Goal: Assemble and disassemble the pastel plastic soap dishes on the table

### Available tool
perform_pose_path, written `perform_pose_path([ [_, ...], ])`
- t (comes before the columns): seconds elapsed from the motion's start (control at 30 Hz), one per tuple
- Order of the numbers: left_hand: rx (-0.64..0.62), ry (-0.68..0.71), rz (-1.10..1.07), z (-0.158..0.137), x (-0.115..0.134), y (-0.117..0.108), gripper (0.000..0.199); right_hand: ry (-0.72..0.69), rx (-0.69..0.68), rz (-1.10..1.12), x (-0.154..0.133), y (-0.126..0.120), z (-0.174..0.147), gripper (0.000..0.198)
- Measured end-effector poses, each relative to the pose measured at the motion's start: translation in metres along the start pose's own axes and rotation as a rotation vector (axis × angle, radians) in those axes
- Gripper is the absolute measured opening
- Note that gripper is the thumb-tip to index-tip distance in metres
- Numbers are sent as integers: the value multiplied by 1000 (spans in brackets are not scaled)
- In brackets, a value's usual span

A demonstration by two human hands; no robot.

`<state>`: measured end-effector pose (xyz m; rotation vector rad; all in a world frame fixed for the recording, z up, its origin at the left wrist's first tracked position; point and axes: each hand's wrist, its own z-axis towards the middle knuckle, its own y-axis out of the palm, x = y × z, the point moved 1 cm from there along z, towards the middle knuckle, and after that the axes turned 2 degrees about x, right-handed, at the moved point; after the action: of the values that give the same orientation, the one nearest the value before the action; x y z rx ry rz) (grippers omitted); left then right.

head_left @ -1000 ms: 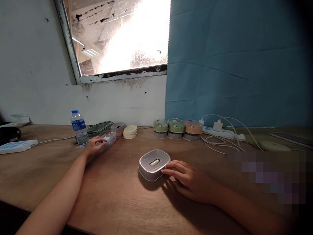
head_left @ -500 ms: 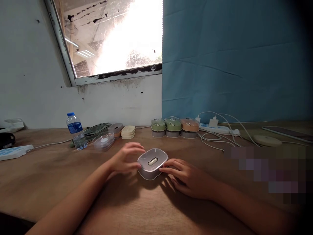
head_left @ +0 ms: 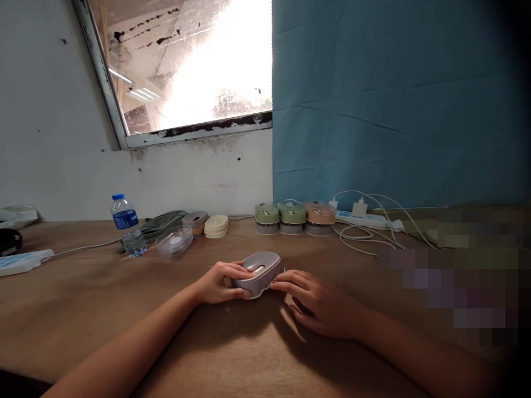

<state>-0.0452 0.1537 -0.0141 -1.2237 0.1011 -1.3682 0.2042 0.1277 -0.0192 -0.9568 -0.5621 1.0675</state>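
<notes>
Water btl (head_left: 125, 220) at L – pwr strip (head_left: 371, 221) w/ plugs (head_left: 359, 209) at R, blue cloth (head_left: 352, 110) behind.

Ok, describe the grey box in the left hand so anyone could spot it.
Find the blue sheet, then the brown table below its left edge. In front of the stacked boxes, the left hand grips a grey box. Only this one is held, a pale piece showing in its top.

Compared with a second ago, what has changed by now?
The left hand has left the clear plastic tray, moved right and nearer, and taken hold of the grey box's left side; the box now looks slightly tilted. The right hand stays at its right edge; the bottle and stacked boxes stay put.
</notes>
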Motion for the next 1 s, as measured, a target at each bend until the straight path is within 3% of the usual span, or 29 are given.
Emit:
perform_pose_path([
  [0.1, 49, -46, -80, 1, 1, 2, 36, 1, -5, 6, 0, 0, 0, 42],
  [0.23, 186, -215, -150, 0, -3, -1, 41, 18, -19, 13, 1, 1, 0, 37],
  [0.4, 360, -298, 344, -9, -16, -25, 42, 21, -26, 26, 0, 1, 0, 31],
  [0.5, 305, -364, 607, -17, -27, -45, 42, 26, -31, 30, 0, 1, 1, 29],
  [0.6, 199, -478, 721, -26, -37, -60, 38, 26, -27, 33, 0, 1, 1, 30],
  [0.73, 150, -573, 717, -32, -44, -70, 34, 22, -13, 38, -1, 1, 1, 28],
  [1.0, 134, -595, 713, -40, -65, -72, 41, 31, -28, 38, 0, 1, 0, 30],
])
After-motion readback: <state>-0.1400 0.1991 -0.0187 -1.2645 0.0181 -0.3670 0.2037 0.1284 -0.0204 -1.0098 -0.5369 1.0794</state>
